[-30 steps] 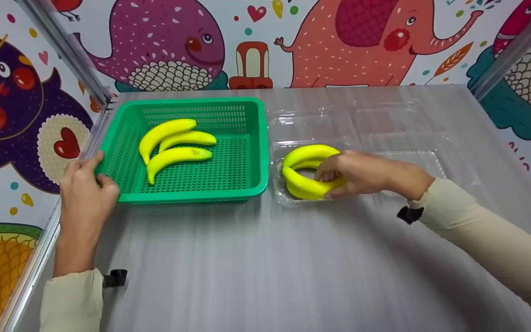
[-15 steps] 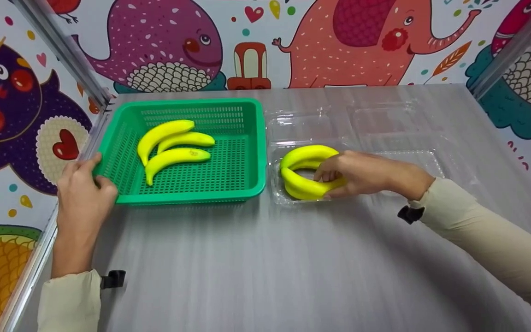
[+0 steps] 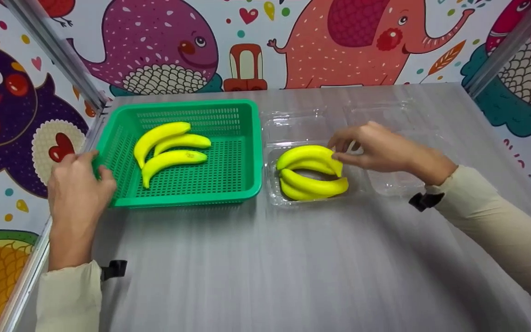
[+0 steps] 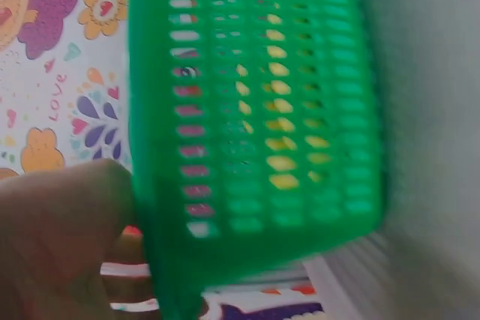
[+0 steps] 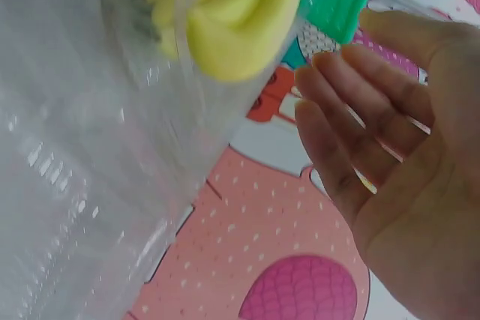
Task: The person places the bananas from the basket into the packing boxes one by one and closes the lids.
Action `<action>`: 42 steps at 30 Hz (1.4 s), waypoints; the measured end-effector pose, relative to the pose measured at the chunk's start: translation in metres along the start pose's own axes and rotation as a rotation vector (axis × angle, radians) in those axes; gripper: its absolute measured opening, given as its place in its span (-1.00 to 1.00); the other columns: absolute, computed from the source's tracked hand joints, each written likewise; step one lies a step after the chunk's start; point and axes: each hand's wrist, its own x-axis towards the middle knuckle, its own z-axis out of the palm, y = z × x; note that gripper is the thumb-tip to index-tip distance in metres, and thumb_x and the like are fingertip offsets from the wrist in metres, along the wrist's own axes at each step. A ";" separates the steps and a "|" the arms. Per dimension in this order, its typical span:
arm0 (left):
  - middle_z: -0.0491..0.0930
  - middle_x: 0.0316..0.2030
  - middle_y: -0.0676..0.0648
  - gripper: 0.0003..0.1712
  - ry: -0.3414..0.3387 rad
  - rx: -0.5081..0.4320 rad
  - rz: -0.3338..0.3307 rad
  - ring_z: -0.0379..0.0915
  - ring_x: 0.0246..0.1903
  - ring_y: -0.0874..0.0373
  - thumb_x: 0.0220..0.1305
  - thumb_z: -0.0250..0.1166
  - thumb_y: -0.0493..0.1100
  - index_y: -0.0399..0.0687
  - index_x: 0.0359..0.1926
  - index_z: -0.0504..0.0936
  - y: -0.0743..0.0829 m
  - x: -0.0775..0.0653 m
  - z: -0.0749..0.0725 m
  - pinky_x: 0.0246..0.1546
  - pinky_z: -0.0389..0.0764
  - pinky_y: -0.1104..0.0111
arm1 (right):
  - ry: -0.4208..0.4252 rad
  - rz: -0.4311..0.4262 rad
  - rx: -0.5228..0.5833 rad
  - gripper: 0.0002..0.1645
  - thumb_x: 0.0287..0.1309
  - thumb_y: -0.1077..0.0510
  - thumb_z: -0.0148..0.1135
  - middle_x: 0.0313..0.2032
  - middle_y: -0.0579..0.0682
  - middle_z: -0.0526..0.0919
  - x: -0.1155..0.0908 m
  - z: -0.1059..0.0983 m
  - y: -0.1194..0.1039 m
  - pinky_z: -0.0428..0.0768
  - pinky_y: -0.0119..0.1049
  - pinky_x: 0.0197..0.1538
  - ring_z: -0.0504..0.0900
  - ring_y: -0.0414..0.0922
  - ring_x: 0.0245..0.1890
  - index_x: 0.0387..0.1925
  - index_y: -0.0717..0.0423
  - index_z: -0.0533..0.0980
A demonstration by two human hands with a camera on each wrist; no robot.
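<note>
My left hand (image 3: 79, 189) grips the left rim of a green plastic basket (image 3: 187, 199), near its front corner. In the left wrist view the thumb side of this hand (image 4: 67, 222) meets the basket's rim. Three yellow bananas (image 3: 175, 159) lie inside the basket. To its right, a clear plastic clamshell box (image 3: 288, 203) holds several bananas (image 3: 316, 188), set in curved pairs facing each other. My right hand (image 3: 376, 147) hovers at the right end of these bananas, holding nothing. Its fingers (image 5: 330, 148) look loosely extended in the right wrist view.
Behind the banana box lies its raised clear lid (image 3: 297, 124). A second clear clamshell box (image 3: 397, 184) stands to the right, partly under my right forearm. Printed panels with cartoon animals (image 3: 353, 46) and metal posts border the grey table (image 3: 224, 258).
My right hand has let go of the bananas in the clear box and moved up and to the right. The left hand keeps its hold on the basket. The view has shifted slightly.
</note>
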 end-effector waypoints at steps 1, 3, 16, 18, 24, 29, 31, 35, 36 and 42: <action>0.58 0.24 -0.60 -0.49 0.009 -0.002 0.017 0.48 0.20 -0.63 0.44 0.15 -0.29 -0.50 0.30 0.62 0.008 0.002 0.000 0.30 0.50 -0.41 | 0.027 0.014 0.001 -0.63 0.39 0.11 0.47 -0.03 0.03 0.86 -0.001 -0.004 0.003 0.83 0.03 0.06 0.83 -0.07 -0.09 0.15 0.12 0.74; 0.59 0.27 -0.56 -0.52 0.010 -0.015 0.057 0.46 0.24 -0.59 0.46 0.17 -0.29 -0.45 0.30 0.64 0.027 0.008 0.000 0.33 0.49 -0.38 | 0.075 0.042 0.007 -0.66 0.39 0.13 0.45 -0.07 0.01 0.86 -0.001 -0.010 0.008 0.84 0.02 0.04 0.82 -0.08 -0.12 0.14 0.11 0.74; 0.70 0.25 -0.29 -0.57 -0.198 -0.223 0.379 0.60 0.29 -0.21 0.55 0.25 -0.19 -0.27 0.31 0.68 0.180 0.042 0.035 0.37 0.63 -0.02 | 0.161 0.187 0.020 -0.68 0.43 0.16 0.39 -0.09 0.15 0.85 0.017 -0.023 0.041 0.83 0.04 0.06 0.81 0.03 -0.13 0.12 0.22 0.73; 0.72 0.23 -0.27 -0.57 -0.249 -0.225 0.401 0.63 0.22 -0.15 0.55 0.26 -0.18 -0.26 0.32 0.67 0.197 0.047 0.043 0.32 0.68 0.05 | 0.152 0.203 0.019 -0.67 0.43 0.16 0.39 -0.07 0.17 0.85 0.022 -0.023 0.043 0.82 0.07 0.07 0.82 0.06 -0.12 0.12 0.23 0.72; 0.77 0.15 -0.21 -0.56 -0.400 -0.176 0.421 0.68 0.10 -0.06 0.51 0.34 -0.18 -0.19 0.32 0.69 0.238 0.060 0.066 0.19 0.77 0.14 | 0.122 0.222 0.000 -0.64 0.45 0.14 0.36 -0.05 0.21 0.85 0.032 -0.024 0.047 0.83 0.07 0.05 0.83 0.08 -0.12 0.15 0.25 0.70; 0.74 0.16 -0.17 -0.52 -0.522 -0.168 0.404 0.66 0.15 -0.02 0.48 0.38 -0.18 -0.11 0.36 0.68 0.264 0.064 0.088 0.15 0.79 0.19 | 0.128 0.252 0.005 -0.64 0.45 0.16 0.36 -0.03 0.23 0.84 0.038 -0.023 0.053 0.83 0.08 0.06 0.83 0.10 -0.09 0.14 0.28 0.70; 0.73 0.16 -0.16 -0.49 -0.570 -0.158 0.393 0.64 0.13 -0.01 0.48 0.38 -0.17 -0.09 0.39 0.66 0.270 0.065 0.096 0.14 0.79 0.20 | 0.129 0.266 0.014 -0.64 0.45 0.16 0.36 -0.02 0.23 0.83 0.041 -0.021 0.055 0.83 0.08 0.07 0.82 0.11 -0.08 0.14 0.28 0.70; 0.71 0.17 -0.16 -0.47 -0.625 -0.117 0.382 0.62 0.09 0.00 0.48 0.36 -0.18 -0.09 0.42 0.63 0.274 0.068 0.106 0.15 0.78 0.21 | 0.119 0.287 0.040 -0.64 0.45 0.16 0.36 0.00 0.24 0.82 0.048 -0.019 0.059 0.82 0.08 0.08 0.81 0.12 -0.08 0.15 0.28 0.70; 0.70 0.17 -0.16 -0.47 -0.627 -0.110 0.380 0.62 0.08 0.00 0.48 0.36 -0.19 -0.10 0.42 0.63 0.274 0.070 0.107 0.15 0.79 0.20 | 0.117 0.292 0.044 -0.63 0.45 0.15 0.36 0.00 0.24 0.82 0.049 -0.019 0.059 0.82 0.07 0.08 0.80 0.12 -0.08 0.16 0.28 0.70; 0.71 0.18 -0.19 -0.48 -0.639 -0.089 0.394 0.66 0.04 -0.02 0.49 0.33 -0.22 -0.16 0.41 0.63 0.271 0.078 0.109 0.16 0.78 0.18 | 0.099 0.358 0.050 -0.59 0.46 0.13 0.35 0.04 0.25 0.81 0.052 -0.022 0.064 0.81 0.11 0.11 0.79 0.14 -0.05 0.20 0.27 0.68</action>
